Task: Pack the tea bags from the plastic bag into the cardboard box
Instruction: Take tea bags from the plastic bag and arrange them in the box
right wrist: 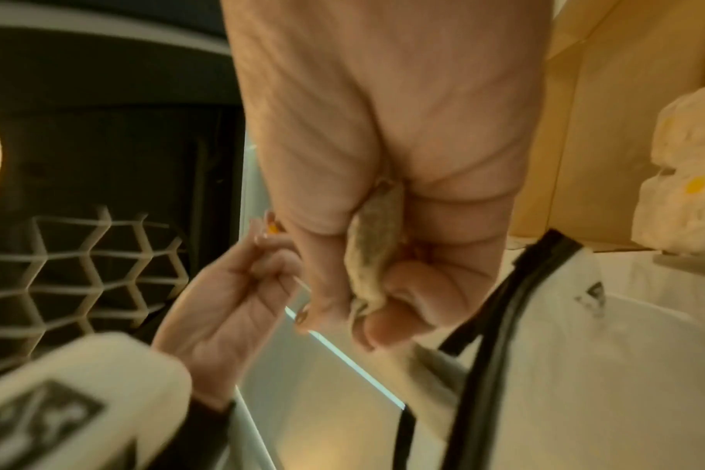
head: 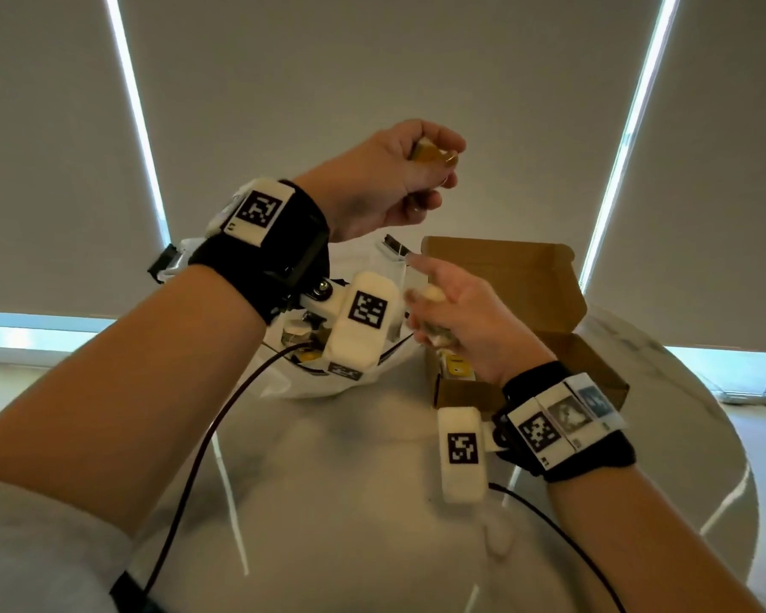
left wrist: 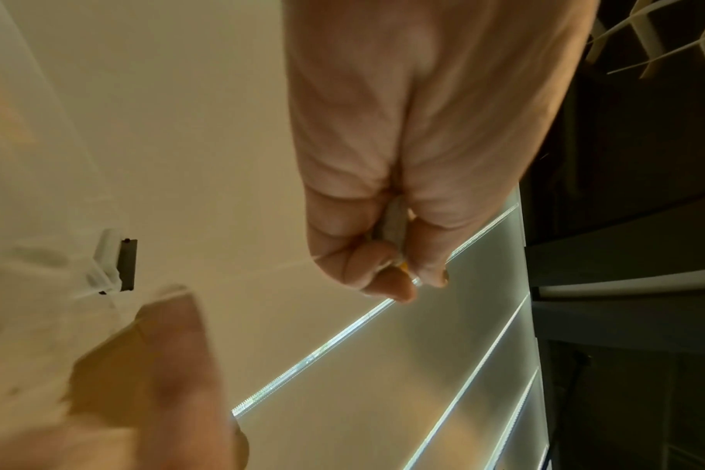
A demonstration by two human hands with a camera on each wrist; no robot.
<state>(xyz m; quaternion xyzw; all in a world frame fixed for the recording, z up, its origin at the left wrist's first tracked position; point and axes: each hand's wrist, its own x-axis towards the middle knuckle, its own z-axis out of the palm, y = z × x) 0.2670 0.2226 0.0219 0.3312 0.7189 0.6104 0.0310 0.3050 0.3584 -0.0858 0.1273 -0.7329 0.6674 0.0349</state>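
Papery tea bag (right wrist: 373, 251) in right hand (right wrist: 383, 178); head view hides it.

left hand (head: 399, 179): raised, fingers pinched | right hand (head: 456, 320): lower, fingers curled

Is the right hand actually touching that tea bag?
Touching. The right wrist view shows the right hand with its fingers curled round the tea bag, pressing it against the palm.
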